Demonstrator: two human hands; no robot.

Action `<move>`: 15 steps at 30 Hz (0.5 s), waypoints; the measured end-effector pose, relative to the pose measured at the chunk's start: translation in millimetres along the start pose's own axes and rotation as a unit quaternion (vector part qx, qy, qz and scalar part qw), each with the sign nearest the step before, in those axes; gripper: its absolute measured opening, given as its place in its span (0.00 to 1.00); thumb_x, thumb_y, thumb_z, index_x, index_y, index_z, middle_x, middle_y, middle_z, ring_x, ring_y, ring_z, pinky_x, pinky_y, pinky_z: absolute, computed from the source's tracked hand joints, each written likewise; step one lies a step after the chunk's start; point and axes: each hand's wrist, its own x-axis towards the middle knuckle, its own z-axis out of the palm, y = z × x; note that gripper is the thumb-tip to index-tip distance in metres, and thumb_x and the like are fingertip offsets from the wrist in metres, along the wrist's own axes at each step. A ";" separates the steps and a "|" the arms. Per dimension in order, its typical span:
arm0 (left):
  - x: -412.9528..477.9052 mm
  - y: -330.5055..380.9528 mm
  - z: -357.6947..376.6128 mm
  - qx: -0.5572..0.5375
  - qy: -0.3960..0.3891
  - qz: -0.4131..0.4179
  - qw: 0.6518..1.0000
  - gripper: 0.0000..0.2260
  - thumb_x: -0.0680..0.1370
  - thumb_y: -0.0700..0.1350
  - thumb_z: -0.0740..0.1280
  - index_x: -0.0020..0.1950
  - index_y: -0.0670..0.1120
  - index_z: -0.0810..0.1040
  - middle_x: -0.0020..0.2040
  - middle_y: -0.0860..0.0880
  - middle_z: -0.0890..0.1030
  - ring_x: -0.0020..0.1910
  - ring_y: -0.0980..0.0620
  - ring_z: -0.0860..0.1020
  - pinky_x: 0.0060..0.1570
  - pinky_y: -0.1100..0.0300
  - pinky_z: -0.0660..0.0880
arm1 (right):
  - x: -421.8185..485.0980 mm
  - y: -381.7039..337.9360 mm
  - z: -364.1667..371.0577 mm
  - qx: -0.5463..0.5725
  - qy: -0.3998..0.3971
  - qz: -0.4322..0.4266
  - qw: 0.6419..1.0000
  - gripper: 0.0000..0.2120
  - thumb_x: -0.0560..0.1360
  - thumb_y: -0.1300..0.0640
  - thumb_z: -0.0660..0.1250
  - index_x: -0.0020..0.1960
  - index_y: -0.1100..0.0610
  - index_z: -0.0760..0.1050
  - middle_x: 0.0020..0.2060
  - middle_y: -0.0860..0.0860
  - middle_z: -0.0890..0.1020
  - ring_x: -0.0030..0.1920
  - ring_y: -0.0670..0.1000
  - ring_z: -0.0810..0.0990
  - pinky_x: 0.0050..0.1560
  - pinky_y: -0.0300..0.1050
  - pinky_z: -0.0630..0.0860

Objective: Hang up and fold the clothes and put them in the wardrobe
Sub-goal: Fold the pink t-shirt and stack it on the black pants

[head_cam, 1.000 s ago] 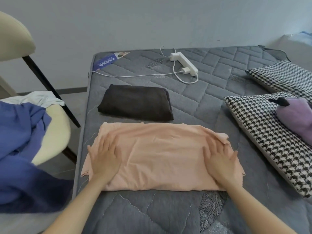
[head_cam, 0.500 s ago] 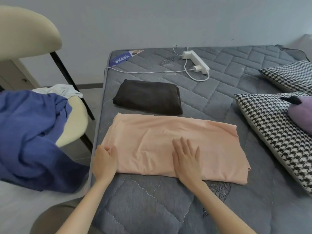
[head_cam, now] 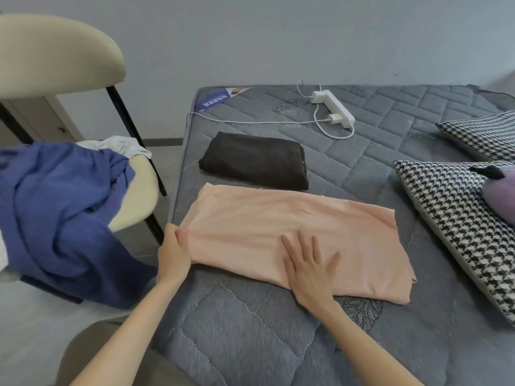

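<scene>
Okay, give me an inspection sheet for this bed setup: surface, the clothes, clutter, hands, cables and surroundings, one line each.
Surface: grey quilted mattress, bare of sheets.
Job's things: peach garment lying flat, partly folded; dark brown garment folded behind it, the two about touching; blue garment and a white garment heaped unfolded on the chair.
Clutter: two houndstooth pillows, a purple soft toy, a printed leaflet at the far corner.
Hands: left hand pinches the peach garment's left edge; right hand pressed flat on it, fingers spread.
Cables: white power strip with a plugged-in charger and a loose cord trailing over the mattress's left edge.
Surroundings: plain wall; no wardrobe or hangers seen.
</scene>
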 end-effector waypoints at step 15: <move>-31.1 26.5 33.3 0.278 0.036 0.165 0.946 0.20 0.77 0.38 0.62 0.69 0.47 0.68 0.64 0.42 0.68 0.63 0.40 0.67 0.63 0.44 0.59 | -16.1 104.1 -30.5 0.071 0.078 0.188 0.976 0.24 0.83 0.48 0.46 0.79 0.48 0.51 0.78 0.52 0.52 0.78 0.54 0.48 0.75 0.56 0.43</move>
